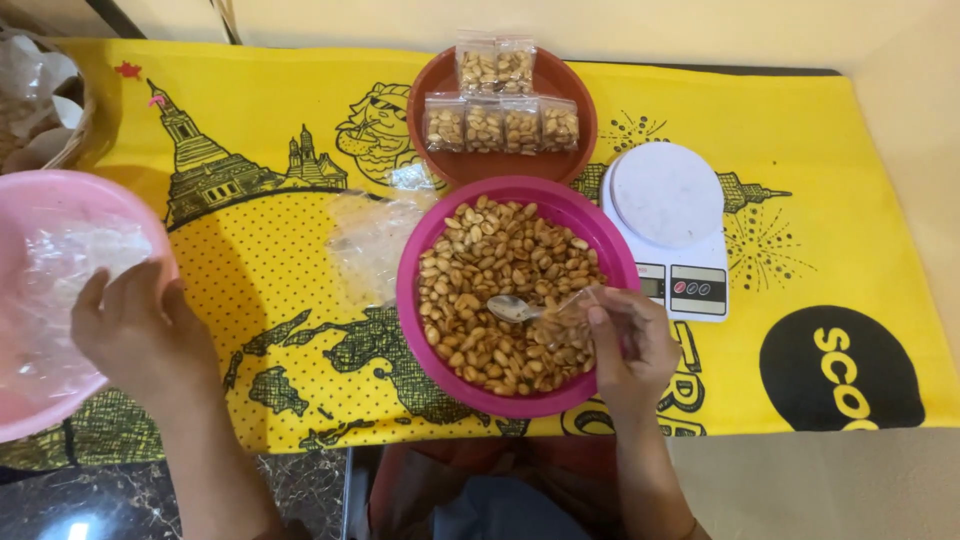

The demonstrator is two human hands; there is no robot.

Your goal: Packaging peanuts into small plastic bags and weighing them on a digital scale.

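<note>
Overhead, my right hand point(630, 340) pinches a clear spoon point(515, 308) over the magenta peanut bowl point(412, 270); my left hand point(135, 325), fingers loosely spread and holding nothing, touches the pink basin point(60, 190).

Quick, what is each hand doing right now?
Left hand: open, fingers resting on clear plastic bags in the pale pink round bowl.
Right hand: closed on a clear plastic spoon over roasted peanuts.

The left hand point(140, 335) is reached out to the left, back upward, fingers curled loosely downward. The right hand point(628, 345) is bent inward at the wrist, its grip pinched closed.
</note>
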